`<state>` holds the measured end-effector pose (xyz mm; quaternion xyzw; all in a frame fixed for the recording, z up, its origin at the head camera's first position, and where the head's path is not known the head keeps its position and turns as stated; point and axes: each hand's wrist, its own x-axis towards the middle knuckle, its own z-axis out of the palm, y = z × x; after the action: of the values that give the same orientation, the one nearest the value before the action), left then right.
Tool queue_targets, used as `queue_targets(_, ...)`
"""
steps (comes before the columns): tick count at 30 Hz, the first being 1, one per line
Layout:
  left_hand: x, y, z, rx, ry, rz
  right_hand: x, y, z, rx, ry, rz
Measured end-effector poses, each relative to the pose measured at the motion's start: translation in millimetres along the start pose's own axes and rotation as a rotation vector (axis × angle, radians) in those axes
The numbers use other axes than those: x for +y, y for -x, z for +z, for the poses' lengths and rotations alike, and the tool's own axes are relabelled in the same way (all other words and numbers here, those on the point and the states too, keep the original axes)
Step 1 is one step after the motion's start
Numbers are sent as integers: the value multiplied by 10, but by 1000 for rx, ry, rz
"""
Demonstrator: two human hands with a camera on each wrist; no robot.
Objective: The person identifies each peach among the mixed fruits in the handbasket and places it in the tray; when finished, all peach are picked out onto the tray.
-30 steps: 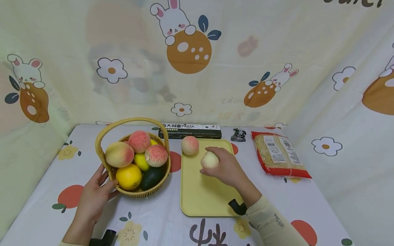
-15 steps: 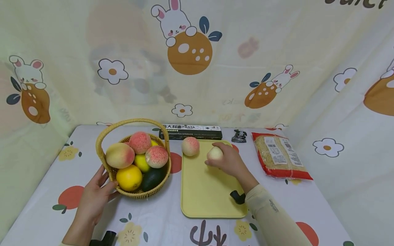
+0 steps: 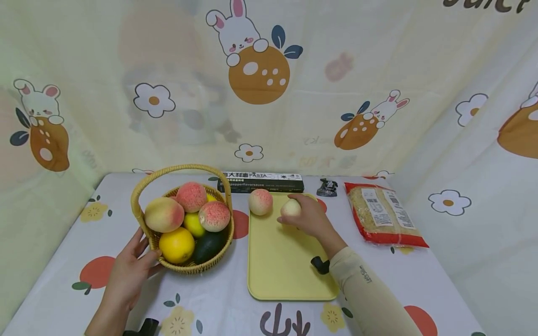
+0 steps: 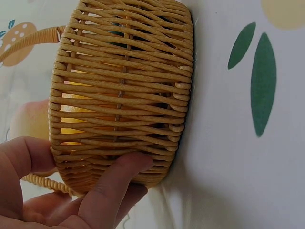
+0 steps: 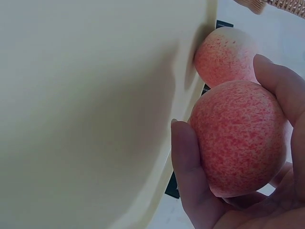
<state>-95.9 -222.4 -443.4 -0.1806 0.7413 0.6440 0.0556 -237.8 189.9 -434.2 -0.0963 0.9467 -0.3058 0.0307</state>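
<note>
My right hand (image 3: 312, 218) grips a pink-speckled peach (image 5: 240, 138) above the back part of a yellow tray (image 3: 286, 273); its pale side (image 3: 290, 208) faces the head camera. Another peach (image 3: 260, 202) sits at the tray's back left corner. My left hand (image 3: 131, 270) holds the left side of a wicker basket (image 3: 191, 269), thumb pressed to the weave in the left wrist view. Inside the basket are several peaches, a yellow lemon-like fruit (image 3: 176, 244), another yellow fruit (image 3: 194, 225) and a dark green avocado-like fruit (image 3: 208, 247).
A black and white pasta box (image 3: 269, 183) lies behind the tray. Right of it is a small black packet (image 3: 327, 187). A red-edged bag of grain (image 3: 382, 214) lies at the right of the table. A printed cloth (image 3: 269, 126) hangs behind.
My right hand has shifted slightly right and back with the peach, away from the peach at the corner. My left hand and the basket have stayed in place.
</note>
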Motion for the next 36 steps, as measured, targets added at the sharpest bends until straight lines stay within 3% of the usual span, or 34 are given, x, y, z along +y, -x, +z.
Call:
queue_targets(21, 6, 3, 1, -3, 9, -9, 55, -30, 88, -29, 30, 42)
queue_targets(36, -5, 0, 2, -6, 14, 6, 67, 28, 16, -52, 34, 58)
